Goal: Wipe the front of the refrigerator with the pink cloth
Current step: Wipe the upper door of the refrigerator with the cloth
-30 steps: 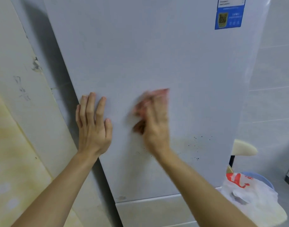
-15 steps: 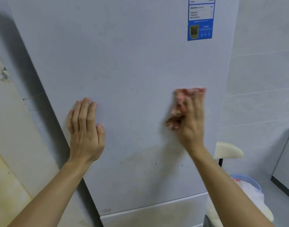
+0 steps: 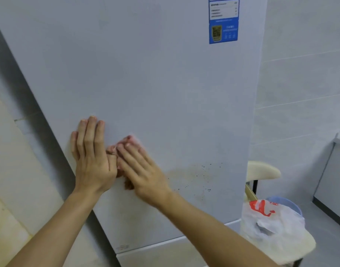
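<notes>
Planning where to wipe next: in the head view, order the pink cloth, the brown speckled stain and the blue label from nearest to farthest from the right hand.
1. pink cloth: under the right hand, pressed on the refrigerator door.
2. brown speckled stain: just right of the hand, on the door.
3. blue label: high up, at the door's top right.

Home kitchen — white refrigerator [image 3: 146, 74], tiled wall [image 3: 300, 83], blue bucket [image 3: 293, 207], plastic bag [image 3: 271, 224] beside it

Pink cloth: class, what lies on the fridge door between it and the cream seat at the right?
Head view: a brownish stain with dark specks marks the door between the cloth and the seat; otherwise that stretch is bare.
</notes>
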Motion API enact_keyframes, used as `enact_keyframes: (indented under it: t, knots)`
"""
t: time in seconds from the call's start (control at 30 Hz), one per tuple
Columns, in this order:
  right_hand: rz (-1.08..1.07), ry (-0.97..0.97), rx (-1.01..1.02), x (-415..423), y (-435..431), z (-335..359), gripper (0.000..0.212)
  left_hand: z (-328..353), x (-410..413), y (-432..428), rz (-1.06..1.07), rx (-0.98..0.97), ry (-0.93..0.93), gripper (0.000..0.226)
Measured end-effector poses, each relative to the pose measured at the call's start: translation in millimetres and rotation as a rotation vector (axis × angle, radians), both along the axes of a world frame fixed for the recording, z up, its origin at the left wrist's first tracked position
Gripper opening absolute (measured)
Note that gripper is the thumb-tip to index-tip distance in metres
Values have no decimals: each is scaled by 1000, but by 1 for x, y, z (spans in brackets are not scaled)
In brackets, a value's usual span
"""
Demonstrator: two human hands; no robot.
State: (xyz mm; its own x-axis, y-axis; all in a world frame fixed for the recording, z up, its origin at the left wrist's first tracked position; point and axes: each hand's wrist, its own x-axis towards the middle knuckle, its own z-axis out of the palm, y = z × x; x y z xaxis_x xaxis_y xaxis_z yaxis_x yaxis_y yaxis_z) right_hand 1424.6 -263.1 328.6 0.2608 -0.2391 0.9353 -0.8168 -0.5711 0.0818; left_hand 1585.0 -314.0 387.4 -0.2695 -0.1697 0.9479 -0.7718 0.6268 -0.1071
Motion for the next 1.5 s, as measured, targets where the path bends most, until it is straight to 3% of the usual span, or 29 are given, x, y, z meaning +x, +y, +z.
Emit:
enact_keyframes:
  t: [0.1, 0.17, 0.23, 0.37, 0.47, 0.57, 0.7, 0.87, 1.0, 1.07, 1.17, 1.23, 1.33, 1.4, 1.5]
  knots:
    - [-40, 197, -45, -9, 5, 2, 48, 3, 1, 2, -3, -15, -19, 74]
    - [-36, 177, -64, -35, 10, 17, 48, 3, 0, 1, 5, -22, -5, 74]
    - [-125, -6, -70, -75, 14, 32, 60, 2, -6, -1, 9, -25, 30, 73]
    - [-287, -479, -28, -158, 32, 49, 54, 1, -10, -2, -4, -11, 66, 71]
    - [-358, -741, -83, -149, 34, 64, 80, 2, -7, 0, 10, -4, 53, 70]
    - [-347, -924, -125, -119, 25, 86, 84, 5, -2, 2, 22, 6, 29, 68]
    - [-307, -621, -135, -82, 8, 91, 71, 7, -3, 2, 20, 8, 25, 72]
    - [-154, 138, -98, -30, 5, 65, 49, 4, -7, -1, 12, 11, 37, 78]
    - [-211, 328, -128, -60, 13, 67, 46, 4, -5, -2, 26, 12, 19, 78]
    - [-229, 219, -133, -81, 31, 86, 41, 3, -5, -1, 24, 10, 36, 76]
    - [-410, -191, -69, -139, 56, 111, 35, 3, -8, 2, 27, 12, 50, 73]
    - [-437, -546, -64, -169, 59, 111, 55, 3, -10, 2, 30, 13, 56, 73]
    - [-440, -846, -99, -166, 42, 116, 77, 4, -11, 4, 35, 17, 62, 73]
    - [-406, -905, -111, -145, 33, 124, 74, 6, -10, 5, 43, 21, 55, 73]
    - [-348, -563, -141, -117, 25, 116, 63, 6, -8, 6, 61, 16, 39, 73]
